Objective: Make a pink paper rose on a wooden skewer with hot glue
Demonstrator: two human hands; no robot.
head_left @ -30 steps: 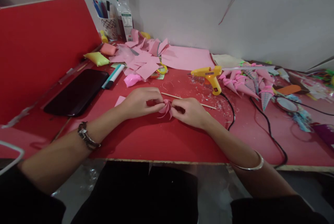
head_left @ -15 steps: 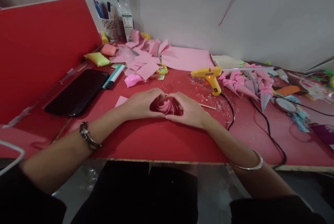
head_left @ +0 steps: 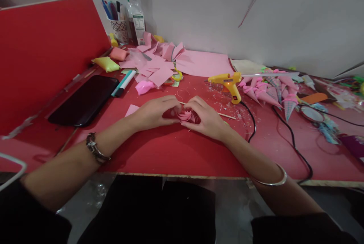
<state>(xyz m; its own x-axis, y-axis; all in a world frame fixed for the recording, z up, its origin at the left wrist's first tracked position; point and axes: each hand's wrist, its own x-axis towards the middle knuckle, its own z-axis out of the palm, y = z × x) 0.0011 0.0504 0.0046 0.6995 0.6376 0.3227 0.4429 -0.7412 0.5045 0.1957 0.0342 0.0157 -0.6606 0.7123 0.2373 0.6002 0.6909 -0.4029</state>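
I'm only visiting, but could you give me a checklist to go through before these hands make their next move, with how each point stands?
1. Left hand and right hand at the swirled pink piece: ok, curved about it from either side.
2. Piece firmly gripped: cannot tell; fingers partly hide it.
3. Glue gun apart from both hands: ok, it lies beyond the right hand.
4. Glue gun's nozzle cool: cannot tell; a small orange light shows on its body.
5. Thin stick fully visible: not ok, the right hand covers part.
6. Phone apart from the left hand: ok.
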